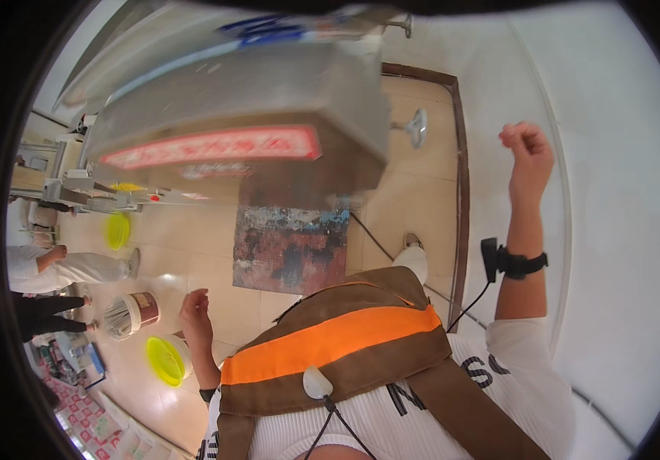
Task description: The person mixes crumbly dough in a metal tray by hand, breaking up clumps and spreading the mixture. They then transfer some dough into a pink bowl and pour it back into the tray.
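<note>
My right hand (531, 149) is raised beside the white wall (614, 207), fingers curled into a pinch. Whatever they may hold is too small to make out. My left hand (196, 313) hangs low, above the floor near a white bucket with a yellow-green rim (165, 360). Its fingers are loosely bent and apart, with nothing visible in them. Ahead of me looms a large grey metal cabinet-like unit (269, 92), smeared by motion, with a red and white label strip (215, 148). Neither hand touches it.
A worn, paint-stained board (292, 249) lies on the tiled floor below the unit. Round metal fittings (418, 128) stick out at its right. A dark cable (372, 234) crosses the floor. At left stand a bucket of thin rods (144, 309) and another person's legs (85, 268).
</note>
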The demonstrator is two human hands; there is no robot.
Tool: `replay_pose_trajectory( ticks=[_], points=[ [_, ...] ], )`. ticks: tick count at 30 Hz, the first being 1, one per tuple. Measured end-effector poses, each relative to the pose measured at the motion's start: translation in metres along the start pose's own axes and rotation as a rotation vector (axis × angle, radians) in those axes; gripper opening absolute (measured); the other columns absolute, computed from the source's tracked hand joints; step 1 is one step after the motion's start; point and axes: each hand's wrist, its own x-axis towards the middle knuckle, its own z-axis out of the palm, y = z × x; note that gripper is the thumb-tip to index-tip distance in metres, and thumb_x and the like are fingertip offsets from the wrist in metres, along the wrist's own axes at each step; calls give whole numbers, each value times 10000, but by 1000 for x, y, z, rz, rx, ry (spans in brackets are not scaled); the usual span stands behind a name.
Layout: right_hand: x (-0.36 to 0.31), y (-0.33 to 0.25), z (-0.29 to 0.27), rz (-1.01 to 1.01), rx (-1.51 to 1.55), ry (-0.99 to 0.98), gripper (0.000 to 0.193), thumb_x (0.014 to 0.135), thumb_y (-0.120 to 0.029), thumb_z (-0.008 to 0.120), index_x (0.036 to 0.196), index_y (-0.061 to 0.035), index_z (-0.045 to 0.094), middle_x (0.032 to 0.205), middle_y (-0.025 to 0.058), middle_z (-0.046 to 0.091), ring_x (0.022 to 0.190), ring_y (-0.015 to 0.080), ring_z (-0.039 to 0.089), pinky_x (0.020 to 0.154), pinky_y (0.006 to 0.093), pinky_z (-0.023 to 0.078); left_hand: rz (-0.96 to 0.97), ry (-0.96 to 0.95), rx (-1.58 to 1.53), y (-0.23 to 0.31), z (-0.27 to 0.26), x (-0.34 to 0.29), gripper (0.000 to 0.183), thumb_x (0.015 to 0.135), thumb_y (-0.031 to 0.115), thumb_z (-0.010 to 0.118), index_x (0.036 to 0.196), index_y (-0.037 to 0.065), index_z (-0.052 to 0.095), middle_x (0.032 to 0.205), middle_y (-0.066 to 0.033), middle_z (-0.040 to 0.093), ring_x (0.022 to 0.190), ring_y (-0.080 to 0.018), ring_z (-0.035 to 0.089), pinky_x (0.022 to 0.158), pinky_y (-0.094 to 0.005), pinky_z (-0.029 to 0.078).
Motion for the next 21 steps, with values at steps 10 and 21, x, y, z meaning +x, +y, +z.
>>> replay_pose_trajectory(
  ticks=[10, 21],
  points=[
    [37, 252, -66, 587, 316, -59, 225, 808, 51, 729, 997, -59, 677, 882, -41, 581, 735, 41, 509, 703, 203, 444, -306, -440, 156, 216, 128, -23, 237, 827, -22, 685, 1058, 27, 689, 1024, -125, 672, 888, -240, 676, 725, -331, 564],
    [27, 321, -118, 794, 339, -158, 101, 908, -38, 676, 1005, -65, 666, 967, -5, 650, 871, 93, 600, 811, 239, 490, -301, -773, 224, 290, 244, 19, 216, 901, 131, 678, 1099, 46, 692, 1043, -135, 707, 948, -275, 686, 832, -358, 540]
  ],
)
